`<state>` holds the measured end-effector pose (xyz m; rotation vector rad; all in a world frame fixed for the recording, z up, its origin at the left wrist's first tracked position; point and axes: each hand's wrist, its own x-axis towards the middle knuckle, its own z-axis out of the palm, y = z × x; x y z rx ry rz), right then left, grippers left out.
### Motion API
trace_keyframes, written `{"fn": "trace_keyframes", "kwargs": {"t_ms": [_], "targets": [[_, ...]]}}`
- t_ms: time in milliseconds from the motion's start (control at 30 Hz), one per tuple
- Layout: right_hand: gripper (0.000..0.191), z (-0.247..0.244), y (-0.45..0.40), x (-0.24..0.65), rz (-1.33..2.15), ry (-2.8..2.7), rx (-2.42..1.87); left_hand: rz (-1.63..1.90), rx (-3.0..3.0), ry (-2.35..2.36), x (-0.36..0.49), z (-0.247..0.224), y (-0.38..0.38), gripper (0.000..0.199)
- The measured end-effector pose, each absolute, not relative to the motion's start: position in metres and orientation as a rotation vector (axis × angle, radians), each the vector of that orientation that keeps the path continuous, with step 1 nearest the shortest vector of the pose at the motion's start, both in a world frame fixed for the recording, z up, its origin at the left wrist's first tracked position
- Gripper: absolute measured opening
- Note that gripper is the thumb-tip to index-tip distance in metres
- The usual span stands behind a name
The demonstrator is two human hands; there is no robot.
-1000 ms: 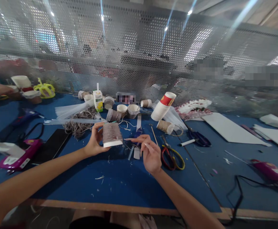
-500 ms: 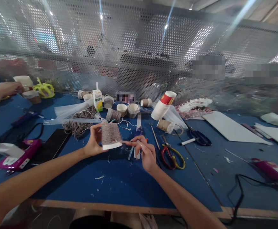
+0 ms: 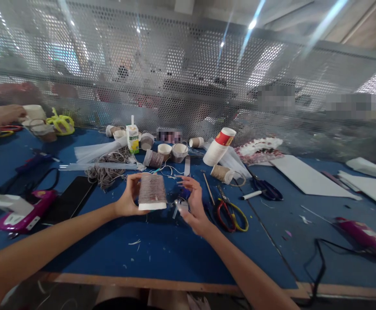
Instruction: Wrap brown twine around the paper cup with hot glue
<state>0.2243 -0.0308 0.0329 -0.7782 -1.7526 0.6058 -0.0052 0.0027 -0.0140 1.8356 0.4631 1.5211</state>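
left hand (image 3: 130,196): here it is, wrapped round the side of the cup (image 3: 152,191), thumb and fingers gripping it above the table (image 3: 162,258).
right hand (image 3: 196,206): just to the side of the cup and apart from it, fingers spread, clasping nothing that shows; whether a fine strand lies between them, I can't tell.
slip risk: only one hand bears the cup, so a loose grip could let it turn or drop, I'd judge.
squeeze risk: if the wall under the wrap is thin, too hard a grip could dent it and slacken the windings.
cord risk: a free end without tension or a firm bond could spring loose and open gaps; whether the end is fixed, I can't make out.
snag risk: scissors (image 3: 228,215) lie open-handled near the right hand, and a tangle of yarn (image 3: 105,172) sits beyond the left; a sweeping wrist could catch either.
cup wrap: greyish-brown, slightly pink, running round in close, fine rows, covering nearly all the visible wall.
cup rim: a plain white band, bare of cord, along the lower edge, facing the wearer.
cup surface: matt and ridged, with a small uneven spot low towards the right; too blurred to say what it is.
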Motion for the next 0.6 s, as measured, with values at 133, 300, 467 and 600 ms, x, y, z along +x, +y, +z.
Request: {"fn": "trace_keyframes", "kwargs": {"t_ms": [133, 300, 467, 600], "targets": [[0.059, 0.036, -0.039, 0.220, 0.797, -1.996, -0.635, 1.491, 1.909, 0.447, -0.004, -0.011, 0.001, 0.078], [0.058, 0.029, -0.041, 0.215, 0.894, -1.966, -0.652, 1.296, 1.924, 0.473, -0.003, -0.007, 0.000, 0.086], [0.052, 0.023, -0.035, 0.213, 0.900, -1.791, -0.665, 1.216, 1.887, 0.495, -0.003, -0.010, 0.002, 0.098], [0.056, 0.023, -0.030, 0.215, 0.846, -1.790, -0.675, 1.167, 1.902, 0.553, -0.002, -0.011, 0.002, 0.102]]}}
